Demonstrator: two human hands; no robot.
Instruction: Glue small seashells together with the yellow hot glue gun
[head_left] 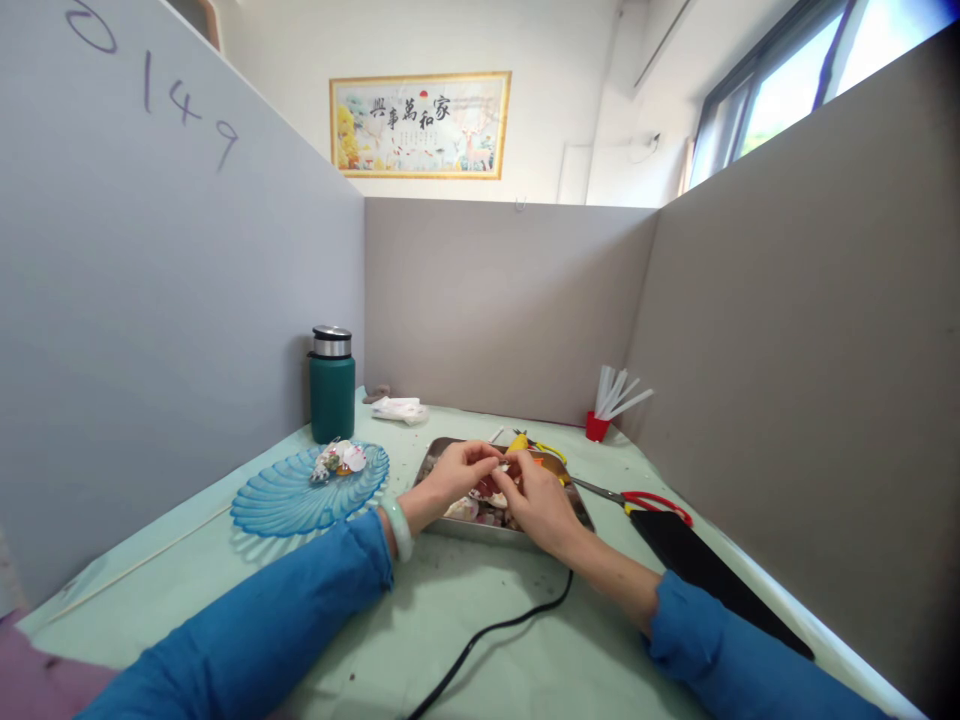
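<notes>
My left hand (459,477) and my right hand (541,502) meet fingertip to fingertip above a metal tray (480,533). Both are closed in a pinch around something small, mostly hidden by the fingers. Pale and reddish shell-like pieces (461,509) lie in the tray under the hands. To the left, a blue scalloped glass plate (274,503) carries a small cluster of shell-like pieces (346,458), white with some orange and green. A yellow-handled tool (553,450) rests at the tray's back right edge, partly behind my right hand.
Red-handled scissors (658,502) and a flat black object (712,570) lie at right. A red cup (598,428) holds several whitish sticks. A green thermos (332,395) and a white packet (400,410) stand behind. A black cable (484,632) crosses the front. Grey partitions (510,300) enclose the table.
</notes>
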